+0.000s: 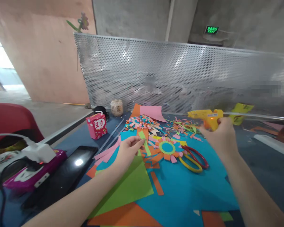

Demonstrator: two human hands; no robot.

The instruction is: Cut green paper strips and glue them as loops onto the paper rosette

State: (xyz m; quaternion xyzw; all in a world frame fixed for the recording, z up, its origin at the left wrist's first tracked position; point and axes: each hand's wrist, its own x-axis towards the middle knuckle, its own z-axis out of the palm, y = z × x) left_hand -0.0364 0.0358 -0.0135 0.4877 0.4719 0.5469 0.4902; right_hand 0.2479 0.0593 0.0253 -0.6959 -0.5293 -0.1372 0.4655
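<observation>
Between thumb and fingers, my left hand (130, 146) pinches a light green paper strip (147, 148) above the coloured sheets. My right hand (219, 134) is wrapped round the grip of a yellow hot glue gun (204, 116), whose nozzle points left and whose glue stick sticks out to the right. A paper flower ring (167, 154) with orange and pink petals lies on the blue sheet (186, 192). Scissors with red and yellow handles (191, 164) rest beside it, their blades hidden. Under my left forearm lies a green sheet (130, 186).
Cut paper scraps (183, 126) and a fringed paper heap (142, 122) lie farther back. At left are a black phone (68, 170), a purple power strip (35, 173) and a pink drink carton (97, 126). A perforated metal screen (137, 69) stands behind the table.
</observation>
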